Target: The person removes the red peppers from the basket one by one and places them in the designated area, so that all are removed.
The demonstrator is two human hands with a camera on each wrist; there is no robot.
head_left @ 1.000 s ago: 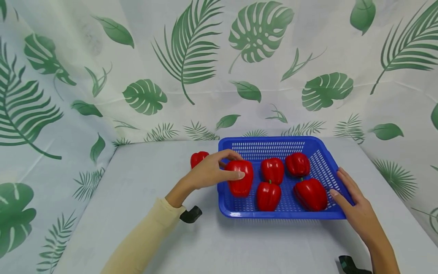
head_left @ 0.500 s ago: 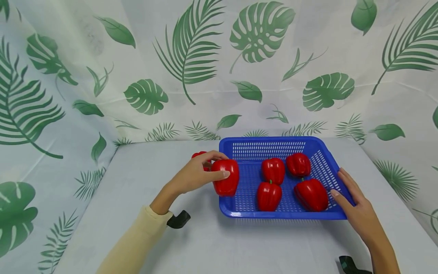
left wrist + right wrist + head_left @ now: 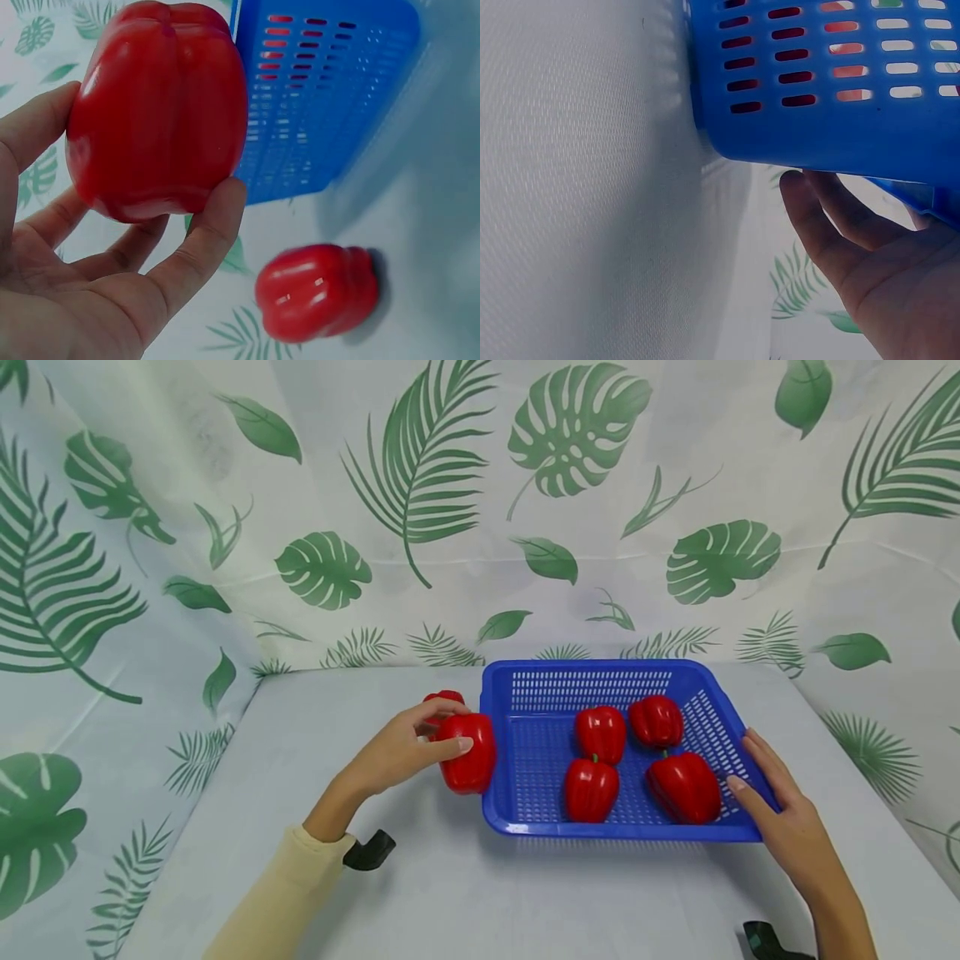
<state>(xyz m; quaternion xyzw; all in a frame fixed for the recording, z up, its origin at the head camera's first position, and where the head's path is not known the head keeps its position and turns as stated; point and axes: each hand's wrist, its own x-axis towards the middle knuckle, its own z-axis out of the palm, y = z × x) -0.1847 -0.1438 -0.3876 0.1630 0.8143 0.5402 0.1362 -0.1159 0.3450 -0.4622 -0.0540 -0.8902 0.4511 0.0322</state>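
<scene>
My left hand pinches a glossy red bell pepper between thumb and fingers, just outside the left rim of a blue plastic basket. The left wrist view shows the pepper held up in the fingertips. Another red bell pepper lies on the table, partly hidden behind that hand; in the left wrist view this pepper shows whole. At the basket's right side, my right hand grips the rim, thumb inside and fingers along the outer wall.
Inside the basket sit several red bell peppers, grouped in its middle and right part. A white table bears everything. A leaf-print cloth hangs behind and along the sides.
My left hand has moved left with the bell pepper, from over the inside of the basket to outside its left rim. The right hand and basket have stayed put.
</scene>
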